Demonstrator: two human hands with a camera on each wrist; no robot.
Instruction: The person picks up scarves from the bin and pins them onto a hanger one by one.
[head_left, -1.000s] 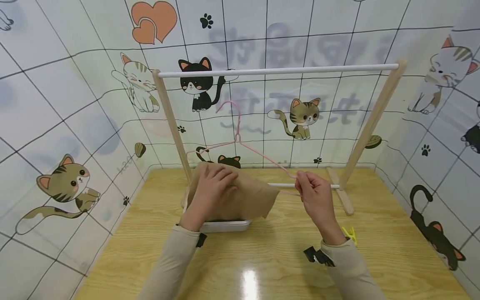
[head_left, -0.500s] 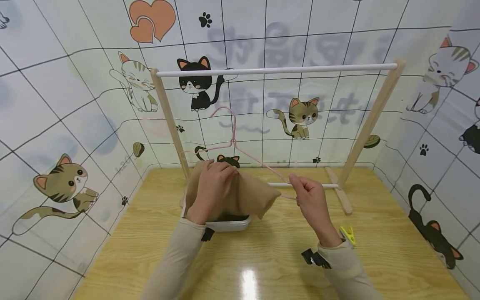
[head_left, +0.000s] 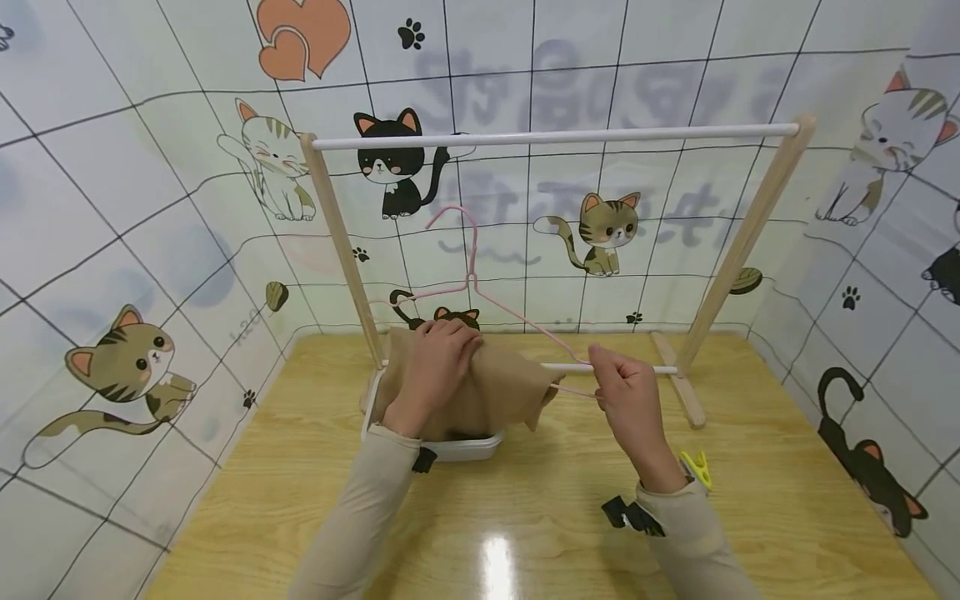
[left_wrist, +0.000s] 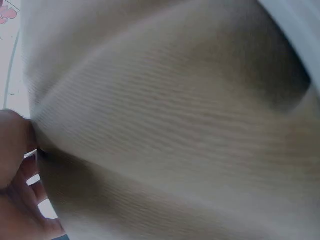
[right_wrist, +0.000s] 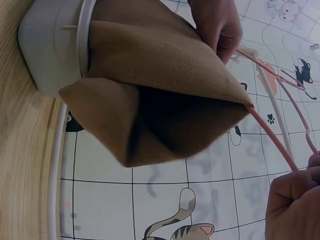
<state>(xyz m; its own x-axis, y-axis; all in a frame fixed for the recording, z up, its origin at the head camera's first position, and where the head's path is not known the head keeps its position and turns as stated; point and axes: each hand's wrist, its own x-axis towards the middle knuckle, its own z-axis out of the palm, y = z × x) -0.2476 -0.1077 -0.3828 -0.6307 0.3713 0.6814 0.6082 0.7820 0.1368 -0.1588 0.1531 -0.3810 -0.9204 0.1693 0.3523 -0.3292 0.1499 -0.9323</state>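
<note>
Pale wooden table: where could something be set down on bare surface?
Bare: the front between the beige cloth sleeves; right of the yellow plastic clip, to the cat-printed wall covering. Crowded: back left, where the white plastic tray, brown fabric and left hand gather.

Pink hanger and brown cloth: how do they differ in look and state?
The pink hanger is thin, the brown cloth broad. The hanger looks stiff, while the cloth droops in folds. The right hand grips the hanger; the left hand grips the cloth. Both are held.
</note>
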